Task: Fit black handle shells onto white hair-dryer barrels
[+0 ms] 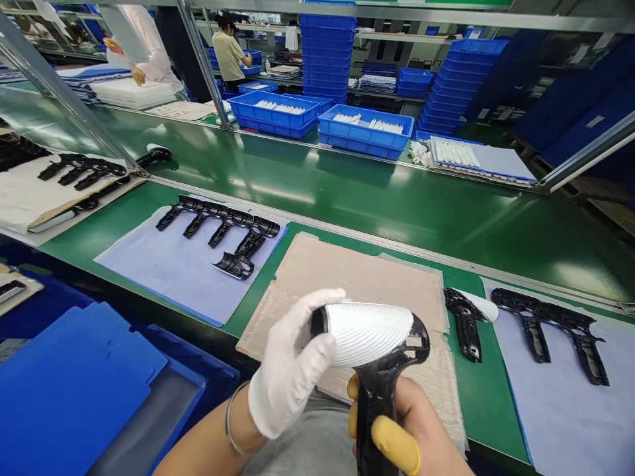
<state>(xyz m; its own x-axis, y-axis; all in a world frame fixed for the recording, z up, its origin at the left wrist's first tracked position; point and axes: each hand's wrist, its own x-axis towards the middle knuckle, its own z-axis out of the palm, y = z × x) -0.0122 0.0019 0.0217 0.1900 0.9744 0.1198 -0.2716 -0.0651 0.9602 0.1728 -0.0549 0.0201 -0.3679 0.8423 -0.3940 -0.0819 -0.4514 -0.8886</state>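
Observation:
Held up in front of me is a pistol-shaped housing (370, 334) with a black handle and a white ribbed cover along its barrel. My left hand (295, 367), in a white glove, closes around the barrel's left end, thumb on the near side. Lower down, my right hand (397, 430) is wrapped around the black handle, with yellow finger cots on some fingers. Beneath lies a worn cardboard sheet (357, 268). A similar black-and-white housing (466, 320) rests to its right on the green bench.
Black half-shells (221, 221) lie on a bluish sheet (198, 281) at left; more shells (553, 324) are at right. Behind runs a green conveyor (347, 192). Blue trays (367, 132) with white parts stand beyond it. A blue bin (188, 377) is lower left. People work at the back.

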